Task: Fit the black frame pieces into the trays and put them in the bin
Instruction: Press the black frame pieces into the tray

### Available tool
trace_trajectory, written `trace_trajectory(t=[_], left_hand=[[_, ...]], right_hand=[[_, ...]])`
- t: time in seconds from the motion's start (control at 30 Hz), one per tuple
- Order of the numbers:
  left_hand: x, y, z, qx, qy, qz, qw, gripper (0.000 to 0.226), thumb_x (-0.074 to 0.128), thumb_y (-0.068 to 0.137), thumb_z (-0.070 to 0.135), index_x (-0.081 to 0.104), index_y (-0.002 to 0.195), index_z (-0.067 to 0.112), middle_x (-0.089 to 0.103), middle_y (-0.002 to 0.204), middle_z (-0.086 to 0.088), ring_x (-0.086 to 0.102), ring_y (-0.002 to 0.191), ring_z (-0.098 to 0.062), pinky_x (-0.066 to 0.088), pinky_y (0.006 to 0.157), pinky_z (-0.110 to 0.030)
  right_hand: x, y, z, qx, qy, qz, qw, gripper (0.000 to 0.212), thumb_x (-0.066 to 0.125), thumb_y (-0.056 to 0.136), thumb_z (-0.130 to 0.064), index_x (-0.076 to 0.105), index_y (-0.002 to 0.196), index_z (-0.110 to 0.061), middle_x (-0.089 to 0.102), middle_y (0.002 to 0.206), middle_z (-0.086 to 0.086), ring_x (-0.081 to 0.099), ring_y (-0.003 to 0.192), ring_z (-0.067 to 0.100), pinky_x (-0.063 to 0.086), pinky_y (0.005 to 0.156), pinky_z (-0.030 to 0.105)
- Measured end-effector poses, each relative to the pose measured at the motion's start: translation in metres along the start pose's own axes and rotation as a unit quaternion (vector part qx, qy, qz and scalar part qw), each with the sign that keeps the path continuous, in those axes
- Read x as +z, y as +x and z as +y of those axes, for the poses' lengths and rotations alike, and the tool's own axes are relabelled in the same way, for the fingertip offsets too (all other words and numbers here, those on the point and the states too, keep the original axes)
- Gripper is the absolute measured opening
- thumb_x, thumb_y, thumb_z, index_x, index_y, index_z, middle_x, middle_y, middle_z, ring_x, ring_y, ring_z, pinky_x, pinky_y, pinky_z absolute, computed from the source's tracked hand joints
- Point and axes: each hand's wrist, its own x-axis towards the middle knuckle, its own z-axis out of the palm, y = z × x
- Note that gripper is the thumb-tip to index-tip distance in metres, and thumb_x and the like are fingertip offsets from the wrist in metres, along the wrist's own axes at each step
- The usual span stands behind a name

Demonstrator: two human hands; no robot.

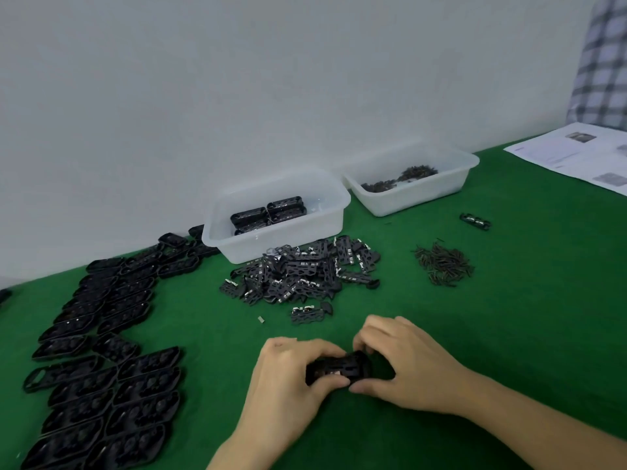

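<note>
- Black tray [339, 367] with a frame piece in it is sitting low on the green table [509, 300], between both hands, near the front centre.
- Left hand [288, 374] is closing around the left end of this tray, thumb at the near edge and fingers curling over the far edge.
- Right hand [403, 361] is gripping the right end in the same way, its thumb [363, 387] pressing at the near corner and the bent fingers covering the top.
- Small silver metal parts are showing on the dark plastic between the two thumbs.
- One loose frame piece [310, 313] is lying just beyond the hands, flat and with openings in it.
- Behind it, a pile of frame pieces [302, 273] is lying in disorder, matte black with shiny clips.
- At the left, rows of empty trays [108, 385] are lying close together; they are long, rounded and glossy.
- A translucent white bin [274, 215] is standing behind the pile, touching it, and is holding several filled trays.
- A second white bin [412, 179] to the right is holding small dark screws, and a heap of screws [442, 263] is lying on the felt-like cloth.
- One more black part [475, 221] is lying alone near this bin.
</note>
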Motion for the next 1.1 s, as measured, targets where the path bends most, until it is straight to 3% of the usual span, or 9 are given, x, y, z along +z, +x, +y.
trace_trajectory(t=[0.1, 0.27, 0.4, 0.53, 0.73, 0.87, 1.1], left_hand=[[0.005, -0.006, -0.003, -0.009, -0.022, 0.026, 0.999, 0.03, 0.083, 0.061, 0.033, 0.072, 0.09, 0.035, 0.052, 0.08, 0.051, 0.044, 0.096, 0.026, 0.021, 0.088, -0.002], [0.012, -0.013, -0.011, 0.009, -0.038, 0.038, 0.999, 0.031, 0.082, 0.063, 0.033, 0.071, 0.092, 0.035, 0.065, 0.093, 0.032, 0.054, 0.099, 0.017, 0.026, 0.093, -0.01], [0.012, -0.015, -0.015, 0.059, -0.023, 0.036, 0.997, 0.029, 0.072, 0.066, 0.037, 0.071, 0.095, 0.032, 0.064, 0.102, 0.029, 0.054, 0.104, 0.015, 0.031, 0.093, -0.017], [0.006, -0.023, -0.023, 0.089, 0.001, 0.048, 0.995, 0.028, 0.065, 0.075, 0.046, 0.07, 0.098, 0.03, 0.062, 0.113, 0.022, 0.054, 0.106, 0.012, 0.034, 0.092, -0.018], [-0.001, -0.038, -0.034, 0.13, 0.085, 0.101, 0.983, 0.025, 0.058, 0.081, 0.047, 0.075, 0.088, 0.03, 0.065, 0.099, 0.017, 0.054, 0.091, 0.0, 0.035, 0.08, -0.028], [0.002, -0.039, -0.035, 0.101, 0.068, 0.086, 0.989, 0.023, 0.058, 0.081, 0.044, 0.074, 0.092, 0.032, 0.063, 0.097, 0.016, 0.052, 0.092, -0.001, 0.035, 0.08, -0.029], [0.004, -0.036, -0.034, 0.053, -0.011, 0.053, 0.997, 0.014, 0.066, 0.079, 0.04, 0.073, 0.09, 0.033, 0.059, 0.115, 0.018, 0.051, 0.107, 0.002, 0.04, 0.088, -0.023]], right_hand=[[0.0, -0.001, -0.001, 0.002, -0.005, -0.005, 1.0, 0.044, 0.05, 0.074, -0.066, 0.049, 0.1, -0.031, 0.04, 0.093, -0.018, 0.036, 0.082, -0.002, 0.025, 0.071, 0.013], [-0.002, -0.001, -0.003, 0.005, 0.004, -0.007, 1.0, 0.042, 0.052, 0.076, -0.063, 0.049, 0.101, -0.03, 0.039, 0.092, -0.019, 0.033, 0.078, -0.009, 0.023, 0.071, 0.007], [-0.002, 0.0, -0.003, 0.006, -0.002, -0.001, 1.0, 0.042, 0.053, 0.077, -0.062, 0.049, 0.101, -0.028, 0.04, 0.092, -0.016, 0.034, 0.078, 0.0, 0.021, 0.069, 0.011], [-0.002, -0.001, -0.001, 0.006, 0.005, -0.005, 1.0, 0.041, 0.052, 0.076, -0.064, 0.049, 0.1, -0.03, 0.041, 0.093, -0.018, 0.033, 0.077, -0.005, 0.022, 0.07, 0.007], [0.001, -0.001, 0.001, 0.006, -0.003, -0.011, 1.0, 0.042, 0.048, 0.075, -0.068, 0.047, 0.1, -0.034, 0.04, 0.094, -0.021, 0.033, 0.08, -0.008, 0.024, 0.072, 0.006], [0.0, -0.002, 0.001, 0.006, -0.002, -0.016, 1.0, 0.041, 0.047, 0.074, -0.069, 0.046, 0.098, -0.036, 0.037, 0.092, -0.024, 0.032, 0.083, -0.015, 0.025, 0.071, 0.006], [0.003, -0.004, -0.005, 0.021, 0.013, -0.004, 1.0, 0.035, 0.054, 0.074, -0.063, 0.042, 0.092, -0.036, 0.039, 0.088, -0.024, 0.037, 0.081, -0.009, 0.028, 0.067, 0.009]])
